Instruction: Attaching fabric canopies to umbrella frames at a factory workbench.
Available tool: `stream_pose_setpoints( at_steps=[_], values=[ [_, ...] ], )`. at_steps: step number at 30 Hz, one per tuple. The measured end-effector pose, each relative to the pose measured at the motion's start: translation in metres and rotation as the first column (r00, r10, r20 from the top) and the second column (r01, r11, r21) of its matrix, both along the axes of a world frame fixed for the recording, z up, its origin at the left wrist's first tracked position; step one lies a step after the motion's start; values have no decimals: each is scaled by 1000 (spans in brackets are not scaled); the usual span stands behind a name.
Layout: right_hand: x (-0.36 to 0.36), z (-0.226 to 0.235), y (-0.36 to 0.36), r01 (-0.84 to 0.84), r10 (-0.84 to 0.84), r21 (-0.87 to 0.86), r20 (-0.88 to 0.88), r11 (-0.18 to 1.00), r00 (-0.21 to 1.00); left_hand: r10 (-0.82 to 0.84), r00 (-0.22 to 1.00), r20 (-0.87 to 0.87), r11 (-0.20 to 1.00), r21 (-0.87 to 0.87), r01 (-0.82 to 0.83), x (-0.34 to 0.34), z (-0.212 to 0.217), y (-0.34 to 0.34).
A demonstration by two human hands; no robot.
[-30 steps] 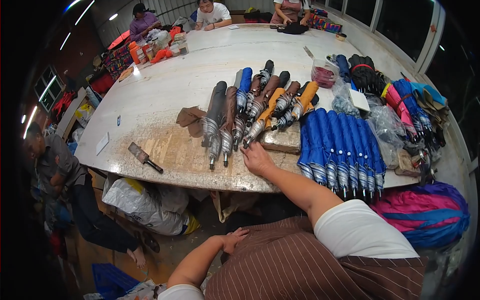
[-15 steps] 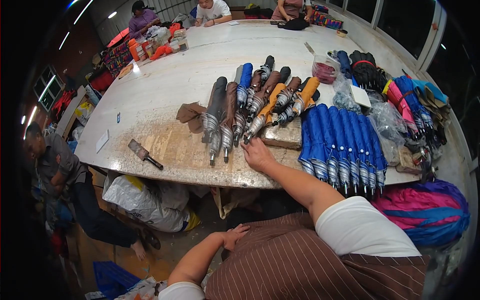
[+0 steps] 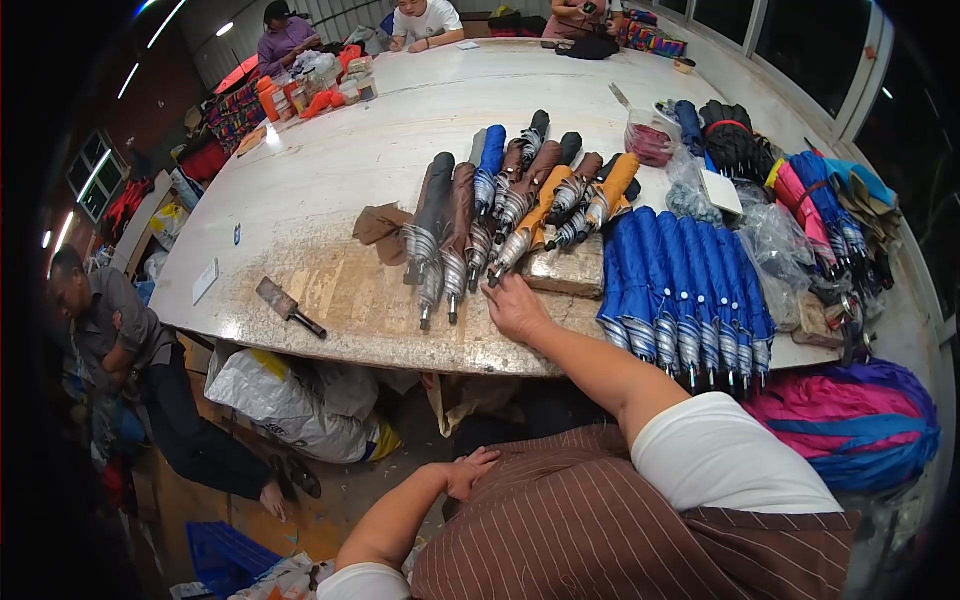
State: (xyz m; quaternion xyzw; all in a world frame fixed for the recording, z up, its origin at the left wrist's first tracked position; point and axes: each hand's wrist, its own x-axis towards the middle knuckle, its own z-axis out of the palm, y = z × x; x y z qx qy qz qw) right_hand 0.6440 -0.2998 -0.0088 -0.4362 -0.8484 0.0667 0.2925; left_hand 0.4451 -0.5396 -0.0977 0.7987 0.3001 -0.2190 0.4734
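My right hand (image 3: 515, 307) lies flat on the worn white table (image 3: 330, 200), palm down, fingers near the metal tips of a fan of folded umbrellas (image 3: 500, 205) in grey, brown, blue and orange. It holds nothing. To its right a tidy row of blue folded umbrellas (image 3: 685, 290) lies side by side. A flat stone-like block (image 3: 565, 270) sits between the two groups. My left hand (image 3: 470, 470) hangs below the table edge by my striped apron, fingers loosely curled, empty.
A scraper with a dark handle (image 3: 288, 306) lies at the table's left. Brown fabric pieces (image 3: 380, 225) sit beside the umbrellas. Bags and more umbrellas (image 3: 820, 215) crowd the right edge. A person (image 3: 130, 370) sits low at left; others sit at the far end. A white sack (image 3: 290, 400) lies under the table.
The view has shifted slightly; my right hand stays on the table near the umbrella tips. Nothing has been picked up or let go.
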Motion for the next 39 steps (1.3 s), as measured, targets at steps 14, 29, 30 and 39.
stream_pose_setpoints(
  at_steps=[14,29,30,39],
  values=[
    [0,-4,-1,0,0,-12,14,1000,1000,21,999,40,999,31,-23,-2,1,-6],
    [-1,-8,5,-11,15,103,-45,995,999,8,1000,18,998,56,-9,-10,-6,13],
    [1,-9,0,-12,16,106,-42,994,999,19,999,33,999,42,-21,-5,-6,1],
    [-3,-6,3,21,-13,128,-60,992,998,41,999,36,998,47,-42,-5,-4,-3]
  ],
)
